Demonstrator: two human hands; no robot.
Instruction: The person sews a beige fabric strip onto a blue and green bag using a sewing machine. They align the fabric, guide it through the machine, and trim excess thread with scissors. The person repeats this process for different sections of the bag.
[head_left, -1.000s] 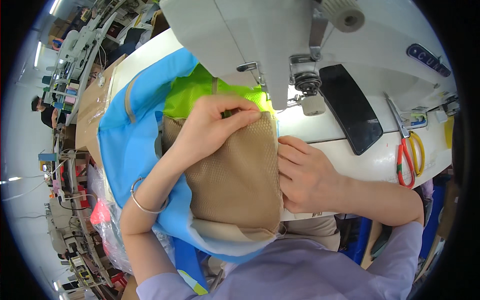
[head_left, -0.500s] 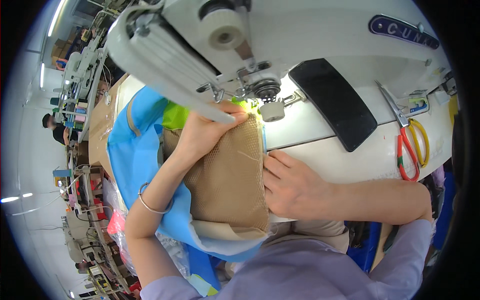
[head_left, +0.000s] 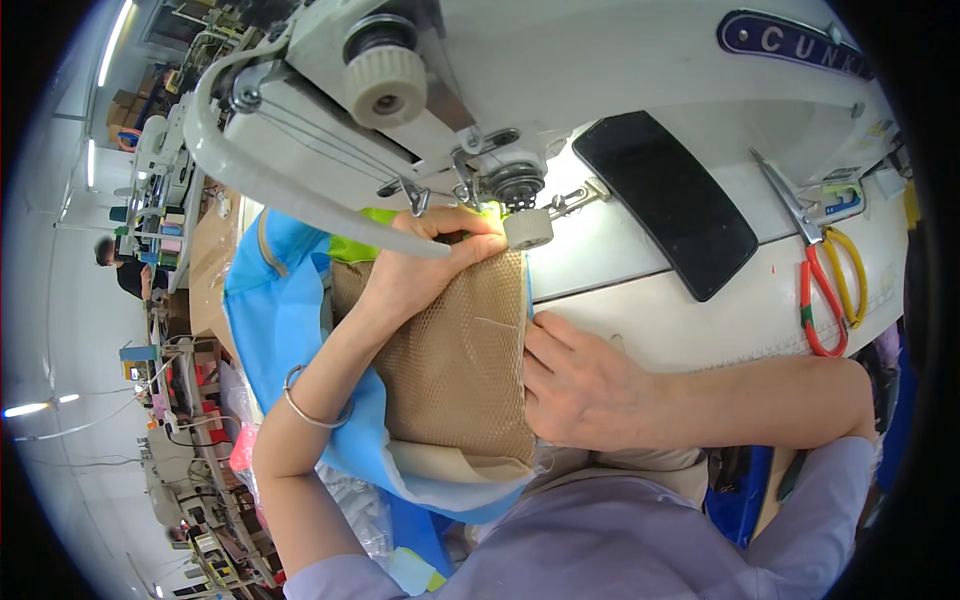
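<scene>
Brown mesh fabric lies under the head of a white sewing machine. It is joined to light blue cloth, which bunches along its left and near sides. My left hand is closed on the mesh's far end, thumb and fingers pinched close beside the machine's lit needle area; the needle itself is hidden. Bright green cloth shows behind that wrist. Along the mesh's right edge, my right hand has its fingers curled, gripping the border near the front of the table.
A black phone lies on the machine bed to the right. Beyond it are scissors with red and yellow handles. A white lever guard hangs over my left hand. Other sewing machines and a person are at the far left.
The machine head appears farther left in view. My left fingertips and the mesh edge now sit closer to the machine's white knob. Both hands keep their hold on the fabric.
</scene>
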